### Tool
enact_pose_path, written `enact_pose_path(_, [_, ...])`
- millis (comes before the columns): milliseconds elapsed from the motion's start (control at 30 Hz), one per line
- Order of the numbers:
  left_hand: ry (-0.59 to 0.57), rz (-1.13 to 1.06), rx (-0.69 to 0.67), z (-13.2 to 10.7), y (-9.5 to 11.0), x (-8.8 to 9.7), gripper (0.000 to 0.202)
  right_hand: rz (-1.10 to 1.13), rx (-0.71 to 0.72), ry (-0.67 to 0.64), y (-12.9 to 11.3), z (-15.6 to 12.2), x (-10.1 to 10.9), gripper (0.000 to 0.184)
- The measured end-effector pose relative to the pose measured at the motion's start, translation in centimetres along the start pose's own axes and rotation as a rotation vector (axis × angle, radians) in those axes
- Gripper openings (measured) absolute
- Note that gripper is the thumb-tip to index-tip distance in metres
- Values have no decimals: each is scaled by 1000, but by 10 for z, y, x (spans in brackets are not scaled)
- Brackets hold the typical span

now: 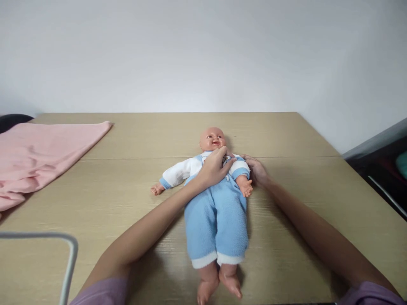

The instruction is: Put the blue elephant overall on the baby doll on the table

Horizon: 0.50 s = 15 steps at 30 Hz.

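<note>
Short, plain lilac sleeves, soft-looking cloth, cover the upper arms — left sleeve [101,294], right sleeve [370,294] — while the left hand [213,167] and right hand [257,170] are bare.

Pink cloth [41,152] far left on wooden table [318,203].

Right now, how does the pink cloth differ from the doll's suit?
The pink cloth lies loose at far left; the doll's suit, blue and white, is worn. The left hand rests on the suit, the right hand at its sleeve; neither touches the cloth. Both are fabric.
</note>
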<state>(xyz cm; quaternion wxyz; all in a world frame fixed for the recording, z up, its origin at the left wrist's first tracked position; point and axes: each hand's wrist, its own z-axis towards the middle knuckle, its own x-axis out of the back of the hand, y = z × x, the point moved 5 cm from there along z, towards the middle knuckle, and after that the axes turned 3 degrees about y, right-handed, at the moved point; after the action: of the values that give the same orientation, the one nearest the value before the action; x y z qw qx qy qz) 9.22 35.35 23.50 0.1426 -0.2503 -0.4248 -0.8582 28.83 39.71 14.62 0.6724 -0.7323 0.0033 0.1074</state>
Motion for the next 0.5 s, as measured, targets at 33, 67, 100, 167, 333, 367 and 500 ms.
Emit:
enact_pose_path(33, [8, -4, 10, 0, -1, 0, 10, -1, -2, -9, 0, 1, 0, 19])
enact_pose_path(67, [16, -11, 17, 0, -1, 0, 10, -4, -2, -17, -1, 3, 0, 17])
enact_pose_path(100, [24, -19, 23, 0, -2, 1, 10, -8, -1, -22, -1, 3, 1, 15])
enact_pose_path(167, [35, -43, 31, 0, -3, 1, 10, -21, 12, -21, -1, 4, 1, 13])
enact_pose_path(333, [47, -117, 42, 1, -5, 2, 11, -68, 146, 73, -4, -3, 3, 22])
enact_pose_path(367, [48, -125, 41, 1, -5, 2, 11, -79, 180, 100, -4, -5, 4, 26])
enact_pose_path(500, [49, -126, 31, 1, -6, 3, 11, -120, 246, 158, -3, -11, 7, 32])
